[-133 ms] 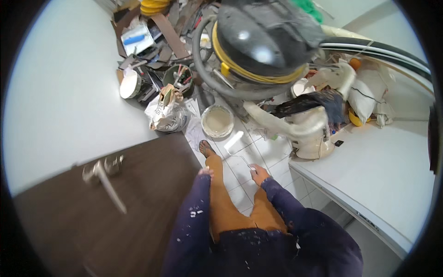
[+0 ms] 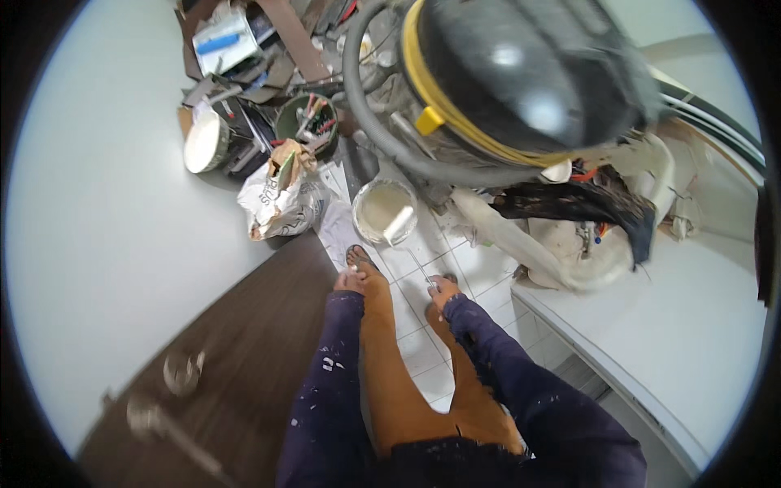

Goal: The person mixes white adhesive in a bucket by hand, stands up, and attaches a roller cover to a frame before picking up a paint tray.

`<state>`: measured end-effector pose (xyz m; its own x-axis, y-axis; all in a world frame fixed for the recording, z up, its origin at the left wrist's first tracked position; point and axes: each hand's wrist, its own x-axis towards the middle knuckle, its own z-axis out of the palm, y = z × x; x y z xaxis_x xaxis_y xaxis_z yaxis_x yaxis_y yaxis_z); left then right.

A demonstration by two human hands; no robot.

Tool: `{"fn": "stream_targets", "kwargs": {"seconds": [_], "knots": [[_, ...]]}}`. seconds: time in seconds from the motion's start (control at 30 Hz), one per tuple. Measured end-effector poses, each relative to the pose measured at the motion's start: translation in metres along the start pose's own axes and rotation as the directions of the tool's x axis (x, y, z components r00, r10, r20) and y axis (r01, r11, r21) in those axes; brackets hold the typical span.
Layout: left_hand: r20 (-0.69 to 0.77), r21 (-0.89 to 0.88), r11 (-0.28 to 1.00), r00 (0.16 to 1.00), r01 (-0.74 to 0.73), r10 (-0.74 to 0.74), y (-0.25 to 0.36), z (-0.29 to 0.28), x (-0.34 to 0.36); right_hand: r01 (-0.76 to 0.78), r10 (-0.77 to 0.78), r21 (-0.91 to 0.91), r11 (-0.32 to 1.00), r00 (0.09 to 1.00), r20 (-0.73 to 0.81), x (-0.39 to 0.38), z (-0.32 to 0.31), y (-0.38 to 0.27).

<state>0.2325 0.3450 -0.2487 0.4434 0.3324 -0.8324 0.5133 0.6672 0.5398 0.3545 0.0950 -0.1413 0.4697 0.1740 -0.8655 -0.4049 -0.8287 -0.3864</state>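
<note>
My right hand (image 2: pixel 442 294) grips the wire handle of a paint roller (image 2: pixel 398 221), whose white sleeve is over the pail of off-white paint (image 2: pixel 372 203). Whether the sleeve touches the paint I cannot tell. My left hand (image 2: pixel 351 278) is beside my left leg, its fingers curled; a small pale bit shows at them, too small to name.
A brown door with handles (image 2: pixel 236 342) is at left, a white ledge (image 2: pixel 667 317) at right. Ahead are a black-and-yellow vacuum with hose (image 2: pixel 521 81), a paper sack (image 2: pixel 272 203), a tool bucket (image 2: pixel 305 122), offcuts (image 2: pixel 289 49) and a pale long bundle (image 2: pixel 521 244).
The roller has moved forward and left from over the tiles to over the pail, with my right hand moving too. My left hand is slightly further forward and left; the view has shifted.
</note>
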Motion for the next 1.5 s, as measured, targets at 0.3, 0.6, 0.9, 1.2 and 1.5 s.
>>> {"fn": "stream_targets", "kwargs": {"seconds": [0.3, 0.6, 0.9, 1.2, 1.5], "knots": [[-0.156, 0.2, 0.974, 0.985, 0.104, -0.073, -0.059, 0.003, 0.152, 0.011, -0.012, -0.197, 0.98, 1.0, -0.007, 0.18, 0.059, 0.03], [-0.091, 0.249, 0.967, 0.995, 0.05, -0.028, -0.131, 0.035, 0.157, -0.04, 0.047, -0.182, 0.982, 0.998, 0.036, 0.159, 0.05, 0.067], [-0.018, 0.652, 0.723, 0.949, -0.228, 0.315, -0.132, 0.054, 0.205, -0.07, 0.07, -0.008, 0.998, 0.995, 0.071, 0.134, 0.048, 0.072], [0.073, 0.778, 0.551, 0.915, -0.301, 0.397, -0.149, 0.064, 0.23, 0.104, -0.112, 0.149, 0.983, 0.993, 0.048, 0.14, 0.05, 0.098], [-0.156, 0.649, 0.76, 0.97, -0.04, 0.184, -0.178, 0.065, 0.266, -0.206, 0.122, 0.391, 0.897, 0.966, 0.23, 0.15, 0.047, 0.094]]}}
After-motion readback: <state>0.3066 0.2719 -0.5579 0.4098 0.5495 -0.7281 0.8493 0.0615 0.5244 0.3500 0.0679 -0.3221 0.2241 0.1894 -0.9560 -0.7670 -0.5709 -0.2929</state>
